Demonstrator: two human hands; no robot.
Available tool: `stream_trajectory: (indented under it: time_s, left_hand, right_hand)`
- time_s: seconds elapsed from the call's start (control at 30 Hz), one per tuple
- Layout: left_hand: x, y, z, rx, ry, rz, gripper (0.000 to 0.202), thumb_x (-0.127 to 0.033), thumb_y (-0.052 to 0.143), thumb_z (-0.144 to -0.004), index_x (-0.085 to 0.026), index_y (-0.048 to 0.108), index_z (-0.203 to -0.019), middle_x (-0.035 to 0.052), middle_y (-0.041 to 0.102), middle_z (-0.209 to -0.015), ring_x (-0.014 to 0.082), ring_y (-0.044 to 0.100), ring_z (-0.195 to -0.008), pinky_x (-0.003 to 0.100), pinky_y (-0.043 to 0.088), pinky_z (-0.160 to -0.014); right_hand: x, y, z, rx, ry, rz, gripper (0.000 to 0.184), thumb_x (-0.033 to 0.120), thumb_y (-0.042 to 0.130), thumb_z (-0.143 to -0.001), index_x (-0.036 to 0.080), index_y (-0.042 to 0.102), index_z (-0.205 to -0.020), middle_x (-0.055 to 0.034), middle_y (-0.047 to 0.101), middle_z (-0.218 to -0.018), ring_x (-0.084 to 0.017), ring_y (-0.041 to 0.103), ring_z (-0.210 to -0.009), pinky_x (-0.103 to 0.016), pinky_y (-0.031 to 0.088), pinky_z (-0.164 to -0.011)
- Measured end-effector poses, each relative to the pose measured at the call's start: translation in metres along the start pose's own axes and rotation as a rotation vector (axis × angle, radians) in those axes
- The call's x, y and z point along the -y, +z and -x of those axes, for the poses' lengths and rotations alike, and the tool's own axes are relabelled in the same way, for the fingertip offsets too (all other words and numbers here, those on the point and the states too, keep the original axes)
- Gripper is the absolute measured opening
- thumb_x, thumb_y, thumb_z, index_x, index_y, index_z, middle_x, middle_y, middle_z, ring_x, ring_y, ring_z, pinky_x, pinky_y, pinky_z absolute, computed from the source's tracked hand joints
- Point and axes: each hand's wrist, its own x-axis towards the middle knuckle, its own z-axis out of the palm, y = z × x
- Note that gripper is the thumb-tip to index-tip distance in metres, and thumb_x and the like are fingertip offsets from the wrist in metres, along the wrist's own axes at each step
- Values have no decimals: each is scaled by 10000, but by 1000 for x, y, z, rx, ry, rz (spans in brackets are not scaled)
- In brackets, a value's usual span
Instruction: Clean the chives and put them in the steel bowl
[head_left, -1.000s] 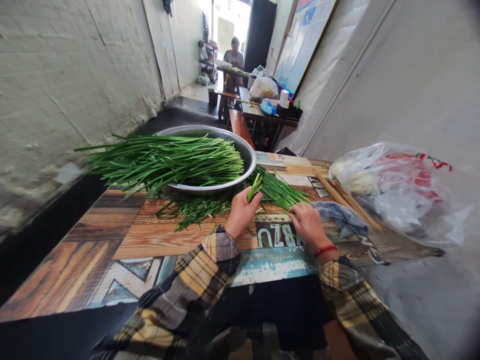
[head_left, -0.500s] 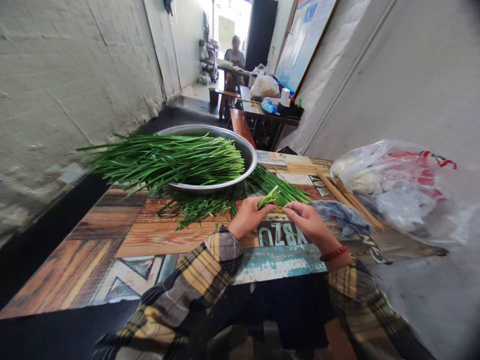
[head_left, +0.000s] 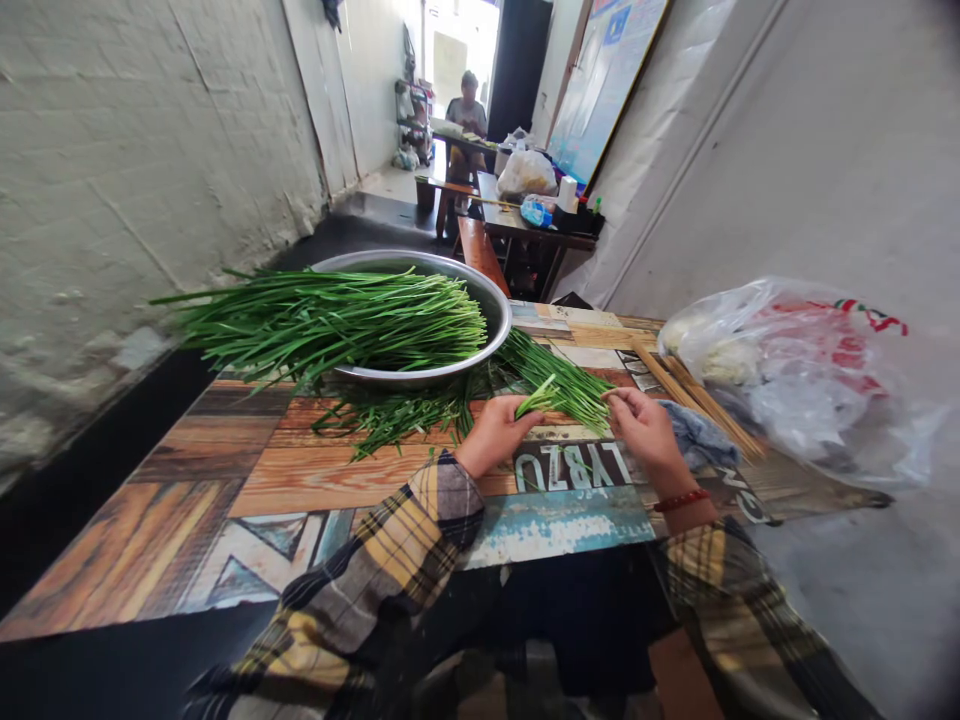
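My left hand is closed around a small bunch of garlic chives, whose pale cut ends poke up past the thumb. Just to its right, my right hand pinches at the stalk ends of a loose pile of chives on the table; exactly how many stalks its fingertips hold cannot be made out. Behind the left hand, a metal basin carries a large heap of chives, their leaves hanging over its left rim. Loose leaf scraps lie in front of the basin.
The wood-patterned table spans the foreground. At right are a grey-blue cloth, several wooden chopsticks and a clear plastic bag with pale contents by the wall. Farther back, a person sits behind another table holding bags.
My right hand has moved right, away from the left hand, to the stalk ends of the chives on the table. My left hand stays nearly in place with its bunch.
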Motion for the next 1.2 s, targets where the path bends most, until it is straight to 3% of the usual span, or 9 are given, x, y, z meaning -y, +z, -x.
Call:
stream_trajectory:
  time_s: [0.2,0.37,0.7,0.83,0.97,1.2]
  left_hand:
    - [1,-3,-2,-168,85,-79,216,-208,545,-841,-161,586,-635,1,496,-703,141,481,-733,262,385,-688]
    - [-1,-6,-3,-174,108,-34,198,-204,512,-856,-158,616,-693,31,547,-789,156,519,-797,273,413,-747]
    - [1,-2,-3,-194,-61,195,253,-299,476,-875,-161,587,-695,7,604,-655,128,533,-637,246,420,-643]
    - [3,0,-3,-210,-95,204,238,-335,489,-875,-157,614,-777,-28,552,-567,112,495,-527,231,402,-553]
    - [0,-2,-2,-223,-62,75,196,-317,590,-811,-139,659,-767,-5,617,-679,130,528,-653,236,409,-623]
    - [-4,0,1,-33,7,-4,187,-231,664,-741,-142,596,-591,-38,515,-576,105,443,-578,227,344,-558]
  right_hand:
    - [-27,2,14,126,-59,403,284,353,468,-875,197,701,-827,-64,683,-837,-205,599,-821,-314,416,-741]
    - [-26,14,18,102,-83,681,206,326,520,-867,218,694,-896,-73,672,-911,-226,568,-895,-326,378,-758]
    - [-37,20,13,108,-30,438,193,300,485,-848,193,642,-813,-47,636,-811,-184,576,-789,-295,412,-725]
    - [-16,18,15,141,-39,256,193,313,452,-865,195,603,-842,-34,636,-783,-187,585,-760,-295,416,-697]
    - [15,11,15,172,-82,127,217,337,449,-878,196,609,-835,-27,637,-775,-180,580,-747,-287,412,-700]
    - [55,11,17,204,-90,-11,241,376,477,-877,193,616,-804,-7,602,-714,-151,529,-671,-267,389,-639]
